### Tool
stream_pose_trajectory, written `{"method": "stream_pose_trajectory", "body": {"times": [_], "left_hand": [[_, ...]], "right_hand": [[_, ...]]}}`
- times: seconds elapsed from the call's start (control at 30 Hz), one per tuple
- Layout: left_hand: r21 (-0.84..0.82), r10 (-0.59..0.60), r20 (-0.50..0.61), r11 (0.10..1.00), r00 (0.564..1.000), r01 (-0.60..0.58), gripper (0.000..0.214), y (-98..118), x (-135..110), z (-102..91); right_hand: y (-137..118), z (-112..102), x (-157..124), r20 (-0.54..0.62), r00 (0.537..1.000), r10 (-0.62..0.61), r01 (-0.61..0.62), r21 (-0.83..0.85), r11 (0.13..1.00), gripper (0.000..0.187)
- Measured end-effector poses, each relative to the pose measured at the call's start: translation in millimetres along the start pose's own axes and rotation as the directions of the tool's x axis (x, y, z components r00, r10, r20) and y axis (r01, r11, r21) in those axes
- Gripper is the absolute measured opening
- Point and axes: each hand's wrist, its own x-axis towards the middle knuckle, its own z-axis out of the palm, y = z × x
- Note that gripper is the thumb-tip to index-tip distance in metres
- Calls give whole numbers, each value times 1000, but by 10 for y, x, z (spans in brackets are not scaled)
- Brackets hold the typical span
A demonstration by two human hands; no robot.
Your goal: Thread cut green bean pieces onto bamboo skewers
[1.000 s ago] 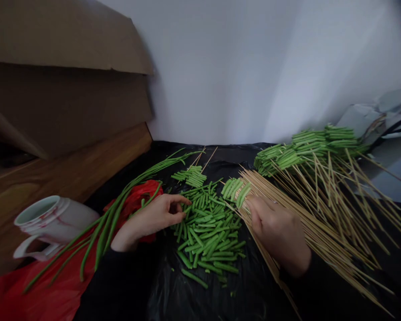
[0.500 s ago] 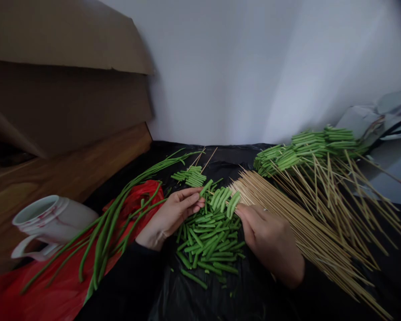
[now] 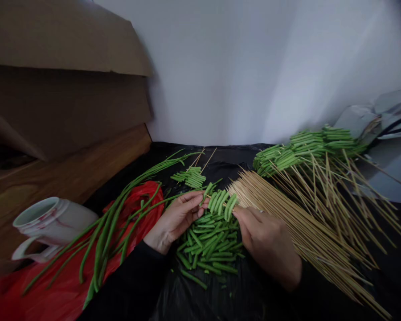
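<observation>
My right hand is closed round a bamboo skewer, most of which is hidden in the fist. Several cut green bean pieces sit crosswise on that skewer, just past my fingers. At the skewer's far end, my left hand pinches one bean piece against the tip. Below both hands lies a loose pile of cut bean pieces. Behind them rest a few threaded bean skewers.
Bare bamboo skewers fan out at the right, with a stack of filled bean skewers behind. Long uncut beans lie over a red plastic bag at the left, beside a white mug. A cardboard box stands behind.
My left hand has shifted slightly right, bringing its bean piece closer to those on the skewer. My right hand has moved slightly left, still gripping the skewer.
</observation>
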Motion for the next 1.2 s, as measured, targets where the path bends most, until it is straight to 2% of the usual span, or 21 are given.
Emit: {"method": "stream_pose_trajectory", "body": {"times": [0.17, 0.5, 0.93, 1.2], "left_hand": [[-64, -12, 18, 998, 1000, 13, 16, 17, -14, -8], [-29, 5, 64, 1000, 998, -3, 12, -10, -2, -27], [-42, -11, 34, 999, 999, 12, 14, -5, 2, -19], [5, 52, -2, 999, 999, -52, 14, -33, 2, 7]], "right_hand": [[3, 6, -9, 7, 1000, 2, -2, 6, 1000, 24], [-26, -3, -6, 8, 1000, 2, -2, 1, 1000, 24], [-40, 1, -14, 18, 1000, 7, -7, -13, 1000, 24], [-54, 22, -28, 40, 999, 14, -12, -47, 999, 24]]}}
